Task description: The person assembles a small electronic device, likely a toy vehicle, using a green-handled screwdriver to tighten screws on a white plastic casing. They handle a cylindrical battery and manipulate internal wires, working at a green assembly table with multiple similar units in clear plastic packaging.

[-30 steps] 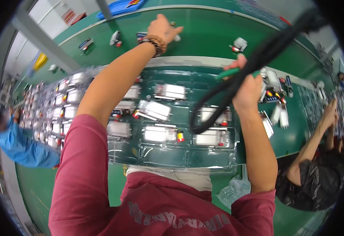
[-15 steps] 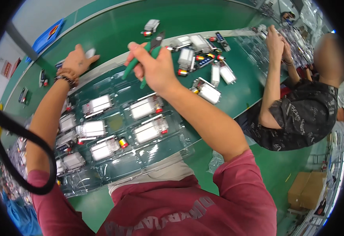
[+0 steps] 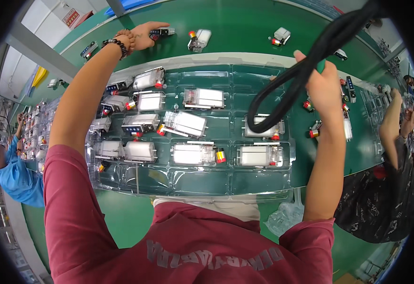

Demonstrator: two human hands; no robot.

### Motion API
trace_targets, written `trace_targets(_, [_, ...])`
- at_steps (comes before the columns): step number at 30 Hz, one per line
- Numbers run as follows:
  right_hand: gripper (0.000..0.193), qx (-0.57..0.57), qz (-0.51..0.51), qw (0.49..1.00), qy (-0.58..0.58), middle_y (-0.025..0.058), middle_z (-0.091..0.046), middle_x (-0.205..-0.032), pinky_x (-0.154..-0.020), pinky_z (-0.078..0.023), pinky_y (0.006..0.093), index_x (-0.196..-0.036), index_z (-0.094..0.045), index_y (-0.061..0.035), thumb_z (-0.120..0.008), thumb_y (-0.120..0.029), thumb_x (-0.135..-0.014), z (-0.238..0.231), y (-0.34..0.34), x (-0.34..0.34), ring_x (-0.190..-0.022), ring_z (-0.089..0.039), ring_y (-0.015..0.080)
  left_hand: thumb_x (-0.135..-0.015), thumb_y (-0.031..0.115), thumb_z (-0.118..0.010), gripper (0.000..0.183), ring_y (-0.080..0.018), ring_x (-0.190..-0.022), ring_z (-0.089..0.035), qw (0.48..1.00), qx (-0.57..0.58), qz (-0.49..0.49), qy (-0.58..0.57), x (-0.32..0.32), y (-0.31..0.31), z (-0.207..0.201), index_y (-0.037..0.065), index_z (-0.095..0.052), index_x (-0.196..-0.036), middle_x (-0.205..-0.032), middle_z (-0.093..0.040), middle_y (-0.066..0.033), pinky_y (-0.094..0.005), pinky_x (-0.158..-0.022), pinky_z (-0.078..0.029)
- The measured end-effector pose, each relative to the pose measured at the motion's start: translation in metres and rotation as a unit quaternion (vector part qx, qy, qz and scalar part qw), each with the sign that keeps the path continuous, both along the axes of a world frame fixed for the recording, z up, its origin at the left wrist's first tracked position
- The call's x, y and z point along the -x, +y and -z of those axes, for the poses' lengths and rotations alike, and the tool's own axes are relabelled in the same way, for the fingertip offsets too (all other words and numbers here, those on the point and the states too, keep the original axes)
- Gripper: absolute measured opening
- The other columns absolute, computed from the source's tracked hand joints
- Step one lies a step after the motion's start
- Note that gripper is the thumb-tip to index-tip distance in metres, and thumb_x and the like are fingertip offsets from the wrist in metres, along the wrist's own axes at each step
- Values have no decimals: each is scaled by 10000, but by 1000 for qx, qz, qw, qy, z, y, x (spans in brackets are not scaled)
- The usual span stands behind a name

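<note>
My left hand [image 3: 143, 37] reaches over the far side of the green table, one finger stretched out. Right beside its palm lies a small dark module with a silver end [image 3: 163, 32]; whether the hand touches it I cannot tell. My right hand [image 3: 324, 87] is closed around green-handled pliers [image 3: 321, 65], raised at the right of the tray. A black cord hides most of the pliers. Between my arms the clear plastic tray [image 3: 230, 176] holds several white box-shaped devices [image 3: 194, 154], some with red-and-yellow cylinders [image 3: 221, 155] beside them.
A white device with a red-yellow cylinder [image 3: 200, 39] and another white device [image 3: 282, 34] lie beyond the tray. The black cord [image 3: 287, 78] hangs across the right. A co-worker in black [image 3: 377, 199] is at right, one in blue [image 3: 20, 177] at left. A plastic bag [image 3: 286, 215] hangs below the table edge.
The view has swung left, with more of the tray showing. My left hand is now beside a dark module. My right hand keeps the pliers, now mostly behind the cord.
</note>
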State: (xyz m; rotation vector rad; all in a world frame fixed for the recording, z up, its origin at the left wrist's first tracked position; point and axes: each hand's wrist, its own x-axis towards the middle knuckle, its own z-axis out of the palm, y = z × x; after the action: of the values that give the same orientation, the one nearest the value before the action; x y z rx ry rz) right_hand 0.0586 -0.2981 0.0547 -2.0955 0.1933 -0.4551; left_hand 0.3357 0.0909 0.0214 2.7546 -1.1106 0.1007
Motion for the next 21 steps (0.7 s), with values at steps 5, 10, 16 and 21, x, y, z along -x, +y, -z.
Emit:
trace_targets(5, [466,229,26,946,229,179,-650,-699,-688,-506,385,-811,-669,36,-627,-426,-851,-3,-13,8,-686,-661,283,-863,215,-654,429,-379,-1025,-635,996,-2,-93,-18,-25,-11,18,208,-587,-1286,-1148,-661,-169,-430,-938,-503])
trace_targets(10, [474,287,42,939,188,250,-678,-874,-789,-508,416,-975,-670,48,-657,-404,-833,3,-3,-1,-846,-671,381,-912,289,-600,402,-376,-997,-643,980,35,-184,-65,-38,15,13,110,-587,-1273,-1091,-677,-186,-414,-922,-505])
trace_targets(16, [322,370,98,924,-12,205,-664,-1030,-813,-507,395,-1069,-647,-4,-685,-221,-833,-4,1,14,-945,-649,343,-942,317,-594,487,-221,-856,-696,893,367,-117,232,106,-27,-74,-65,-519,-1234,-1062,-650,-152,-299,-697,-604])
trace_targets(21, [222,228,-144,895,-355,125,-667,-998,-769,-523,351,-984,-671,-47,-720,-73,-770,-17,59,30,-892,-646,288,-931,282,-585,373,-213,-736,-705,881,322,-106,330,213,-54,-109,10,-527,-1179,-1014,-653,-131,-275,-624,-604])
